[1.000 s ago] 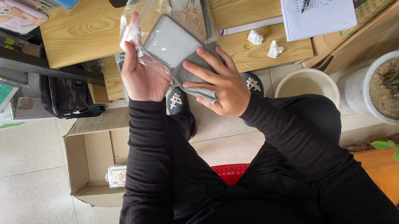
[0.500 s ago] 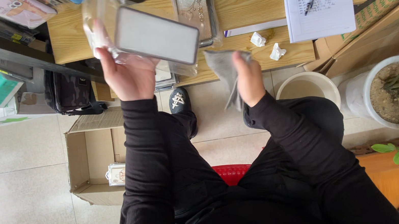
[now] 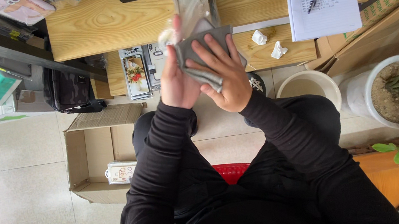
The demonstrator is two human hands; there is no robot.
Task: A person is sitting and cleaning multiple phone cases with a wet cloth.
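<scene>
my left hand (image 3: 176, 79) and right hand (image 3: 223, 75) are pressed together in front of me, both clamped on a grey cloth (image 3: 201, 50) wrapped round something flat. all of it's up over the near edge of the wooden counter (image 3: 95, 25).

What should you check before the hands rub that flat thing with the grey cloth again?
1. Right hand presses the grey cloth: ok.
2. Left hand grips the flat thing behind the cloth: ok, though it is mostly hidden.
3. Clear plastic sleeve out of the way: not ok, it hangs at the hands.
4. Flat thing's surface clean: cannot tell.
5. Open cardboard box on the floor below, in case something drops: ok.
</scene>
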